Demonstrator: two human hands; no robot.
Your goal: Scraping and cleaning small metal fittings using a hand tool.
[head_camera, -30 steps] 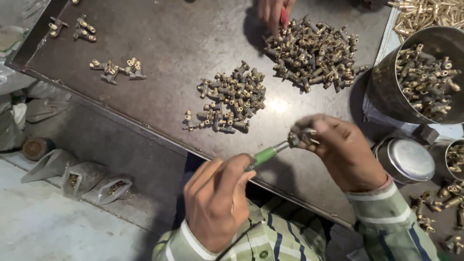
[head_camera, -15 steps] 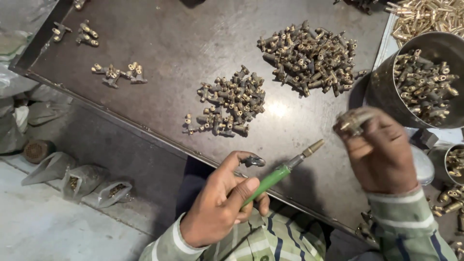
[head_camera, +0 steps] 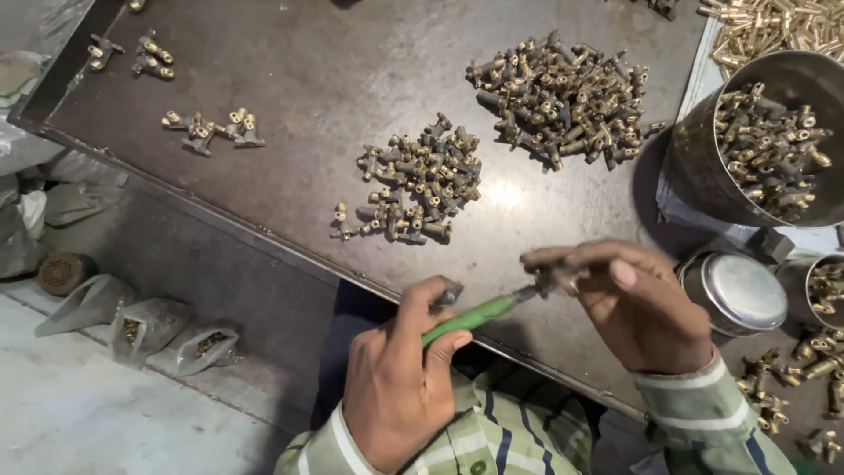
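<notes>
A: Head view, left to right, everything placed off the middle pile (head_camera: 420, 180) of small brass fittings on the dark metal table (head_camera: 334, 62). Far left of that pile?

B: Two small clusters of fittings (head_camera: 211, 127), and a few more (head_camera: 132, 54) up-left of them. Below-left of the pile, off the table, clear bags (head_camera: 145, 327) on the floor.

A: Left hand?

B: Left hand (head_camera: 400, 383) sits below the pile at the near table edge. Grip is closed around a green-handled tool (head_camera: 470, 317), thumb on top, tip pointing right.

A: And the part?

B: Small brass fitting (head_camera: 556, 281), below-right of the pile, pinched in the right hand (head_camera: 637, 303) fingertips. Tool tip meets it; mostly hidden by the fingers, so can't tell more.

A: Further right?

B: Bigger pile of fittings (head_camera: 558, 92) up-right of the middle pile. Then a steel bucket (head_camera: 694, 176) full of fittings at far right, a round steel lid (head_camera: 737, 292) below it, and loose fittings (head_camera: 791, 369) at the lower right.
</notes>
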